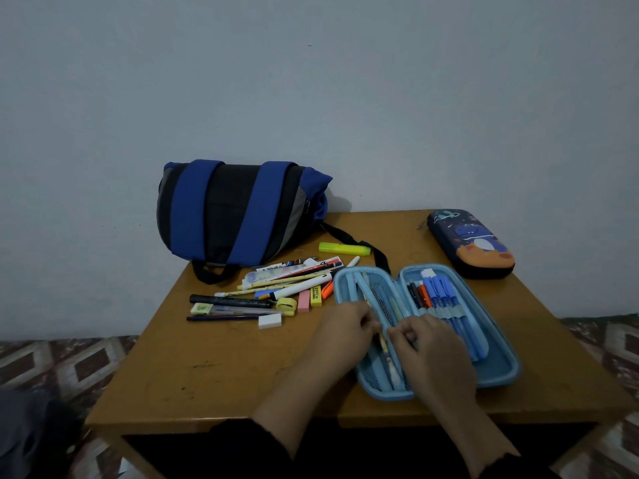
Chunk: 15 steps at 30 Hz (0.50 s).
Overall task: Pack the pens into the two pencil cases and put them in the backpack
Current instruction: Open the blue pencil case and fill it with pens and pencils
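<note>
We note loose pens (262, 288) lying left of our hands, unpacked, beyond them the backpack (238, 212). Our left hand (342, 326) and right hand (425, 340), fingers curled, pinch a pen into the open pencil case (498, 368), likely seating it under mesh. The 2nd case (472, 242) lies zipped, far right.

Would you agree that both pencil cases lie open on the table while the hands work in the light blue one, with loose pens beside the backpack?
Not quite: the head view shows only the light blue pencil case open. The dark dinosaur pencil case lies closed at the table's far right. Both the left hand and right hand work in the open case, and loose pens lie beside the backpack.
</note>
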Tool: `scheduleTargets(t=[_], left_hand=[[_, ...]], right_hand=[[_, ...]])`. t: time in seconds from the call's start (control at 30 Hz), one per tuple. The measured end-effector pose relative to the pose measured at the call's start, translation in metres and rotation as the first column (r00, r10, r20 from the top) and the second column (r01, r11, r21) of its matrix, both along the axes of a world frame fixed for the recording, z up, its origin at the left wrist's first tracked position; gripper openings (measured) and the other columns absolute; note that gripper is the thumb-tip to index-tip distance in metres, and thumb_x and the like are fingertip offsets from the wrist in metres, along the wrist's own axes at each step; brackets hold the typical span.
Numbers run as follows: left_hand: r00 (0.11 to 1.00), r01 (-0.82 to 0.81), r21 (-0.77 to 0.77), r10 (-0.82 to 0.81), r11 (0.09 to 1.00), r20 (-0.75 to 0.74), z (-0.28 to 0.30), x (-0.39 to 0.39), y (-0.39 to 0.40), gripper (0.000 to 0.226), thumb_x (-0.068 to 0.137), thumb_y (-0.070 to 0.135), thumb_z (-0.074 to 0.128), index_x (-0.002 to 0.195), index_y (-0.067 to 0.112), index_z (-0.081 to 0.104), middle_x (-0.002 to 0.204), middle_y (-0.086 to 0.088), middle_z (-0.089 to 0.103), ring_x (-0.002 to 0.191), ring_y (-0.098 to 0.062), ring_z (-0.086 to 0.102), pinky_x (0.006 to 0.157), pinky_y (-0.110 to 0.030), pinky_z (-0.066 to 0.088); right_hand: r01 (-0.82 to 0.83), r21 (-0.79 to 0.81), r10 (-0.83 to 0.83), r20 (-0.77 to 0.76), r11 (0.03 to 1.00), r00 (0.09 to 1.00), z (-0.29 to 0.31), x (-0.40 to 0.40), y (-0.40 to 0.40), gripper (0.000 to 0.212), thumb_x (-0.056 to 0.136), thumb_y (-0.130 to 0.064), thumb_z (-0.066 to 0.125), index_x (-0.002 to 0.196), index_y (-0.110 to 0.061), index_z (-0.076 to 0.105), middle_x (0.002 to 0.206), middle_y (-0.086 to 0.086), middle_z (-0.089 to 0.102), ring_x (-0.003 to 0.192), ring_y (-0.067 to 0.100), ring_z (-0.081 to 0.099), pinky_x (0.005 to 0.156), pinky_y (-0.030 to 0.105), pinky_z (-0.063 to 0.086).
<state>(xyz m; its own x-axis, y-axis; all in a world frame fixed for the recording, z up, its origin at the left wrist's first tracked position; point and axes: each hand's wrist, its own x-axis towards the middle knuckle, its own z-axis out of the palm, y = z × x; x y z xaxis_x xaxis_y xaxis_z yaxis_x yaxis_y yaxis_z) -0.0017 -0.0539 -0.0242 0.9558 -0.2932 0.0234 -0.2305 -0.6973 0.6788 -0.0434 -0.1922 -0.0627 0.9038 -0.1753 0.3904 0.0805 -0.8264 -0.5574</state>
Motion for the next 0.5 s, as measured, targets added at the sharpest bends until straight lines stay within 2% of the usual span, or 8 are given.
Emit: scheduleTargets(t=[0.13, 0.27, 0.37, 0.5], left_hand=[[0.981, 0.177, 0.029, -0.173, 0.984, -0.091, 0.002, 0.001, 0.012, 0.006, 0.089, 0.015, 0.064, 0.092, 0.02, 0.065, 0.1, 0.006, 0.062, 0.093, -0.009, 0.06, 0.082, -0.026, 0.054], [0.937, 0.346, 0.117, -0.337, 0.931, -0.093, 0.004, 0.0, 0.017, 0.005, 0.087, 0.025, 0.067, 0.091, 0.024, 0.065, 0.111, 0.005, 0.051, 0.102, -0.011, 0.053, 0.092, -0.033, 0.051], [0.944, 0.326, 0.103, -0.319, 0.94, -0.08, 0.004, -0.002, 0.017, 0.013, 0.087, 0.033, 0.066, 0.09, 0.02, 0.062, 0.109, 0.003, 0.049, 0.098, -0.012, 0.053, 0.09, -0.034, 0.052], [0.96, 0.271, 0.071, -0.264, 0.96, -0.093, 0.004, -0.004, 0.014, 0.035, 0.076, 0.044, 0.074, 0.091, 0.021, 0.053, 0.104, 0.002, 0.05, 0.093, -0.016, 0.054, 0.083, -0.038, 0.054]], right_hand=[[-0.004, -0.004, 0.004, 0.008, 1.0, 1.0, 0.0, 0.001, 0.0, 0.03, 0.088, -0.031, 0.062, 0.064, -0.034, 0.043, 0.066, -0.014, 0.044, 0.068, 0.005, 0.044, 0.06, 0.025, 0.032], [-0.006, -0.002, 0.006, 0.026, 1.0, 1.0, -0.001, 0.001, -0.001, 0.028, 0.088, -0.028, 0.063, 0.066, -0.031, 0.046, 0.065, -0.014, 0.043, 0.066, 0.004, 0.042, 0.058, 0.024, 0.029], [-0.012, 0.023, 0.012, 0.002, 1.0, 1.0, -0.002, 0.002, -0.002, 0.027, 0.089, -0.029, 0.061, 0.067, -0.031, 0.047, 0.067, -0.012, 0.045, 0.069, 0.007, 0.044, 0.061, 0.025, 0.031], [-0.019, 0.05, 0.02, -0.009, 0.999, 1.0, -0.002, 0.003, -0.003, 0.026, 0.089, -0.029, 0.061, 0.067, -0.031, 0.048, 0.069, -0.011, 0.048, 0.071, 0.009, 0.046, 0.062, 0.027, 0.033]])
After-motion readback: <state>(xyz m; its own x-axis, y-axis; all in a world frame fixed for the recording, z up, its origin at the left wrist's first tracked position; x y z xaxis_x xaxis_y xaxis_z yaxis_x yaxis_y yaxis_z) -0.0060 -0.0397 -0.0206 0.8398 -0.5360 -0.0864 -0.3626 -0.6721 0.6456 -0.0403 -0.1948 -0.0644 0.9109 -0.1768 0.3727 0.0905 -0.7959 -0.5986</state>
